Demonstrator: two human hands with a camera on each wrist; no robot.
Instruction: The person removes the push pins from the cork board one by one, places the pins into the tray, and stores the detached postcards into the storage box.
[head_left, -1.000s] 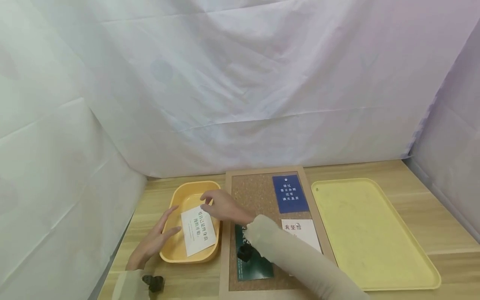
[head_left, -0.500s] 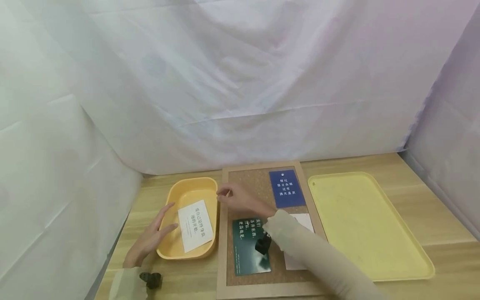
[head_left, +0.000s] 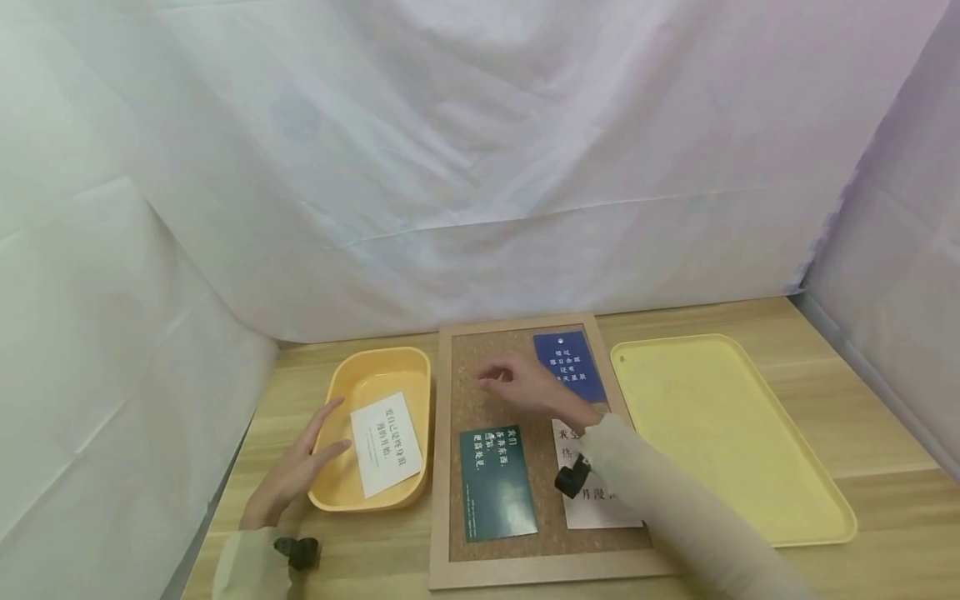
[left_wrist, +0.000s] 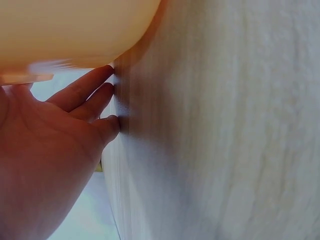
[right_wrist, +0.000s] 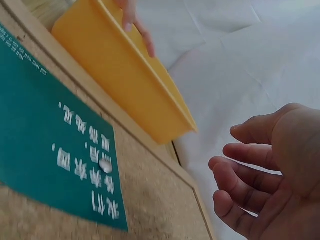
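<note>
Since a second ago my right hand (head_left: 525,385) has drawn away from the white card (head_left: 386,444) in the orange tray (head_left: 360,379) and now hovers over the bare cork of the cork board (head_left: 480,400), fingers loosely curled and apart, holding nothing. My left hand (head_left: 296,467) stays flat against the tray's left wall, fingers straight, resting on the bench (head_left: 825,392). On the board I see a green card (head_left: 497,483), a blue card (head_left: 567,367) and another white card (head_left: 592,500) partly under my sleeve.
</note>
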